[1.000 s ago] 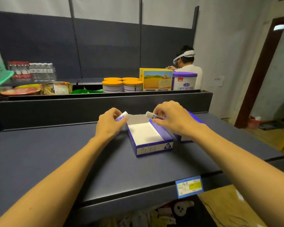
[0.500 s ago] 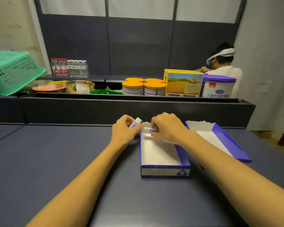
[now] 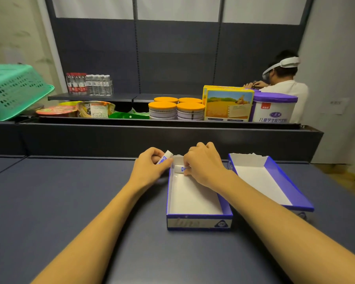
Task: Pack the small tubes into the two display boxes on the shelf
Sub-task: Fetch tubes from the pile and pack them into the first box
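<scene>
From the head camera, 2 shallow blue-and-white cardboard display boxes sit side by side on the dark grey shelf top: the near display box in front of the person, and the second display box just to its right, tilted. Both look bare inside apart from what the right hand is placing. The right hand reaches over the far end of the near box, its fingertips pinching a small white tube with a blue label that lies crosswise at the back wall, low inside the box. The left hand waits just outside the box's far left corner, fingers curled round a second small white tube whose cap end pokes up past the thumb. Packing has only begun, by my judgement: this is the first tube going in. The next move calls for letting it go flat against the back wall, then bringing the left hand's tube in alongside it, parallel and snug.
</scene>
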### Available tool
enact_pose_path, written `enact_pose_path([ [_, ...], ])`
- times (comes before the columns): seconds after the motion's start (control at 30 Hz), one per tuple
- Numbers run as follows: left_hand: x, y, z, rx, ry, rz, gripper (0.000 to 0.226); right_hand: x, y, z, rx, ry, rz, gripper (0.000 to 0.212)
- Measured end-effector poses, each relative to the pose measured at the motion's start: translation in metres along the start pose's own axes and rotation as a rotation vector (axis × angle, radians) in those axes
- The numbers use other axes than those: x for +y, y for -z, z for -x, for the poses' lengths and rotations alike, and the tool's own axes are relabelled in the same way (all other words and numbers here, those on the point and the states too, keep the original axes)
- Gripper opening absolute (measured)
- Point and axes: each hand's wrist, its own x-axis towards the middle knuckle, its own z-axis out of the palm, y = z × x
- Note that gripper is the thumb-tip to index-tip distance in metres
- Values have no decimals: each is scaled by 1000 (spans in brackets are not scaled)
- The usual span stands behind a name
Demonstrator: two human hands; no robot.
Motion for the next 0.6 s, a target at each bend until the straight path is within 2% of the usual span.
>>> enact_pose_path([
  [0.2,-5,0,-1,-31,-3,20,23,-3,-6,-4,-20,-67,-18,25],
  [0.6,-5,1,-2,-48,-26,42,21,-9,-6,-1,32,-54,-4,22],
])
